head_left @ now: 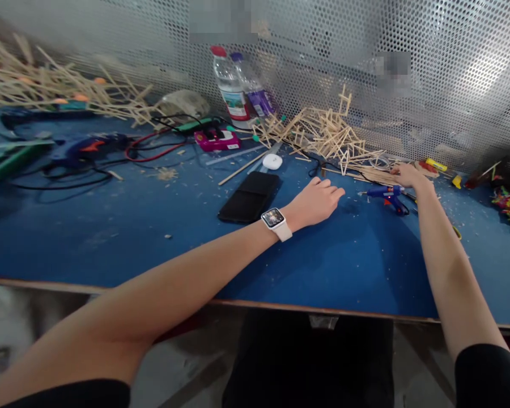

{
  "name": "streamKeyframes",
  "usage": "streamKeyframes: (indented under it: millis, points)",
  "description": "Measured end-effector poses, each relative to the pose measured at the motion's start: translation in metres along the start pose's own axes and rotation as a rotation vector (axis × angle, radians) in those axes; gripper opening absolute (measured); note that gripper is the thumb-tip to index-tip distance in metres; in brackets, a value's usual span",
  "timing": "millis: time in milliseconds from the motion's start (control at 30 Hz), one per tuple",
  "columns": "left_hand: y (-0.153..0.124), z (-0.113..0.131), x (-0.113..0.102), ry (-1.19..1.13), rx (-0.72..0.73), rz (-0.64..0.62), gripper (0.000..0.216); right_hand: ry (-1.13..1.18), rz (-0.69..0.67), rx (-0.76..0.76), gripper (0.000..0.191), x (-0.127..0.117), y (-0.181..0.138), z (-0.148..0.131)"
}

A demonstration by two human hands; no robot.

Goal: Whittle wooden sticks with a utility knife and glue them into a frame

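My left hand [317,202], with a white smartwatch [273,218] on its wrist, is over the blue table, its fingers loosely bent and nothing visible in them. Just left of it lies a black phone-like case [250,197]. My right hand [409,176] reaches to a row of thin wooden sticks [372,173] at the back. Its fingers are slightly apart at the sticks' right end; no stick is clearly gripped. In front of that hand a blue glue gun [389,194] lies with its nozzle toward my left hand.
Behind is a heap of stick pieces [329,133] against a perforated metal panel [323,56]. Two bottles [233,93], a pink box [217,139] and a white round case [272,162] stand left of it. Cables and another glue gun [79,150] lie farther left. The table's front edge [280,306] is near me.
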State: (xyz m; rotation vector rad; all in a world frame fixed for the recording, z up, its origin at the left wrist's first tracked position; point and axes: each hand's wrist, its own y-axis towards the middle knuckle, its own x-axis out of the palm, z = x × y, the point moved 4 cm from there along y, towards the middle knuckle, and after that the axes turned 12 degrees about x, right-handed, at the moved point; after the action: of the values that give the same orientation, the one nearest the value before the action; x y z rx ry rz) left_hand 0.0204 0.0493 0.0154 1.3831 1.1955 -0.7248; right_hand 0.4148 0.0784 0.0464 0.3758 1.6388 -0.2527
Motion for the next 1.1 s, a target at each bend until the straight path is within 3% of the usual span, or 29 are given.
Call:
streamKeyframes:
  millis: [267,1100]
  points:
    - [-0.002,0.004,-0.001,-0.027,0.013,0.025,0.045,-0.081,0.019,-0.034,0.037,0.013,0.004,0.005]
    - [-0.003,-0.007,0.001,-0.111,-0.043,0.043,0.047,-0.080,0.065,0.068,0.055,0.010,-0.016,0.002]
